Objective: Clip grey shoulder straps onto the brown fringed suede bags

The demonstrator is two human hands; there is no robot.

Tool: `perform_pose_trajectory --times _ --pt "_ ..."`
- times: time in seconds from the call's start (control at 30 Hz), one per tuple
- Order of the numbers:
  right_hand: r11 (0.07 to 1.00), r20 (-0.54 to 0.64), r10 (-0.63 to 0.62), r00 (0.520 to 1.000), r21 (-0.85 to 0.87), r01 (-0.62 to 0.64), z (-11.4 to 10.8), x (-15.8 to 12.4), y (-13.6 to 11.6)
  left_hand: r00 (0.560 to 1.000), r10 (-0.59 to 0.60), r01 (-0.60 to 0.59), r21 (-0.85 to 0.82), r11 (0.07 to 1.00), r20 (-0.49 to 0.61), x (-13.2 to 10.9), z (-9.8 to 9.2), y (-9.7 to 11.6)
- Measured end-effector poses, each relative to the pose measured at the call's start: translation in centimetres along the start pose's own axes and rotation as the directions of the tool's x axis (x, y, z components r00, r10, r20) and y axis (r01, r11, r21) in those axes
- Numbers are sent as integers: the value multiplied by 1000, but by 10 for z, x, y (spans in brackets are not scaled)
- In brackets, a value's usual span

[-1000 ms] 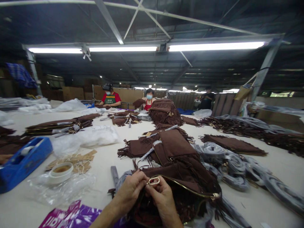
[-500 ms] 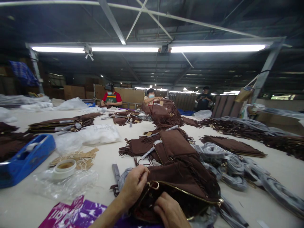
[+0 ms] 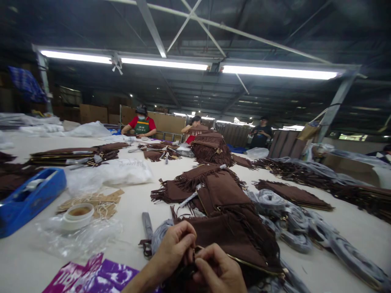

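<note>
A brown fringed bag (image 3: 238,236) with a gold zip along its edge lies in front of me. My left hand (image 3: 174,246) is closed in a pinch on the bag's near left corner, by the end of the zip. Close beside it, my right hand (image 3: 218,266) pinches the same corner, thumb against fingers. A small metal piece shows between the fingertips, too small to make out fully. The bag's opening is mostly hidden behind my hands. A wrapped grey strap coil (image 3: 161,234) touches the bag's left side.
Left are a blue tape dispenser (image 3: 33,197), a tape roll (image 3: 77,215), paper tags (image 3: 108,203) and a purple plastic bag (image 3: 113,274). Several wrapped straps (image 3: 295,221) lie right. More fringed brown pieces (image 3: 293,193) are stacked beyond. Co-workers (image 3: 141,124) are across the table.
My right hand has come out of the bag's opening and moved up to the left corner beside my left hand. The opening has dropped partly shut. A co-worker's brown piece has shifted.
</note>
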State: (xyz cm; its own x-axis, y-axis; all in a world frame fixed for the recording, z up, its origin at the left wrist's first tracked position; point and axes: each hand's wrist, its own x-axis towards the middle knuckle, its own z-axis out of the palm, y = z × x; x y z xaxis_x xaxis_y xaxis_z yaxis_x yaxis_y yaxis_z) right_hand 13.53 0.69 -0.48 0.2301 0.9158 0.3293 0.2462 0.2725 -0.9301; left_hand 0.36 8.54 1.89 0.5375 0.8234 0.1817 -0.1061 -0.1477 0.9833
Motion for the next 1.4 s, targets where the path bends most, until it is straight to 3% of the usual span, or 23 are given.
perform_pose_trajectory --times 0.07,0.1,0.37,0.67,0.87,1.27,1.4 --pt "957 8 216 976 195 -213 6 5 -3 998 -48 49 -53 997 28 0 -4 -2" --pt "931 1 266 964 259 -257 7 8 -3 998 -58 60 -69 996 27 0 -5 -3" --pt "842 25 262 965 482 -242 0 14 -2 997 -70 70 18 997 10 -3 -7 -3" --pt "916 -63 238 969 347 -202 -1 15 0 1000 9 -15 190 982 30 -10 -6 0" --pt "952 37 168 985 254 -172 -8 18 21 990 138 -121 452 884 -3 -14 -3 6" --pt "992 90 46 995 116 -56 -13 20 26 988 150 -139 525 840 21 -14 0 6" --pt "998 130 -61 990 -23 64 -15 19 21 988 149 -143 560 816 35 -15 1 1"
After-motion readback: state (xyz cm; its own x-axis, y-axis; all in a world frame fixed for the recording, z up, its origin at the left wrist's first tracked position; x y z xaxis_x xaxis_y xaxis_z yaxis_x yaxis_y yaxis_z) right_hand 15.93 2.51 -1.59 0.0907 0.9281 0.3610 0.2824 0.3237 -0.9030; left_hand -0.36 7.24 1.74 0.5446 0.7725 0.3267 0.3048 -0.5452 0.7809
